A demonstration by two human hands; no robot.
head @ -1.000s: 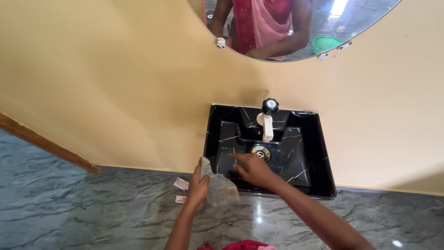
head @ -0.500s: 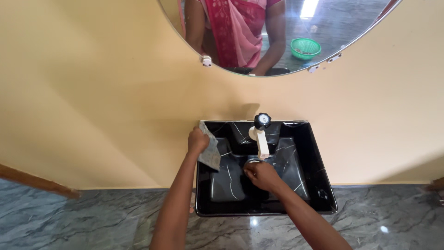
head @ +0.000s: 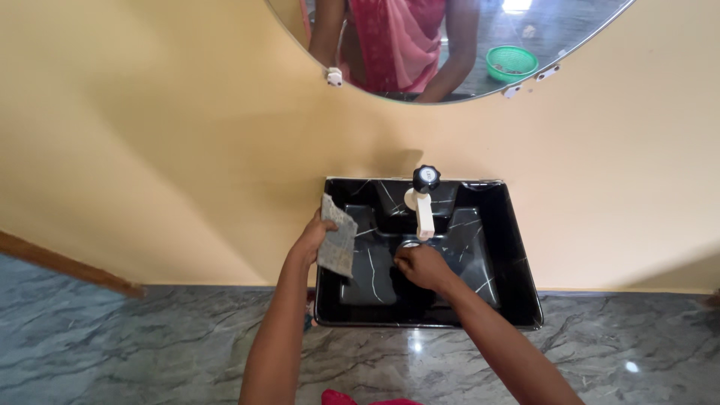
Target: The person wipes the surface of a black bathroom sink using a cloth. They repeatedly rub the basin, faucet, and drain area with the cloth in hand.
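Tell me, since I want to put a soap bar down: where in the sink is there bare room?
The sink basin is bare right of the right hand, toward the right wall, and along the front. It is crowded around the tap and at the left rim, where the left hand holds a grey cloth.

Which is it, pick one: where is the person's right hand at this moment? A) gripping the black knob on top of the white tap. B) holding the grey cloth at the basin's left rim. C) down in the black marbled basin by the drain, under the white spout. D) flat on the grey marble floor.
C: the right hand sits low inside the black marbled basin beside the drain, just below the white spout; the left hand has the grey cloth.
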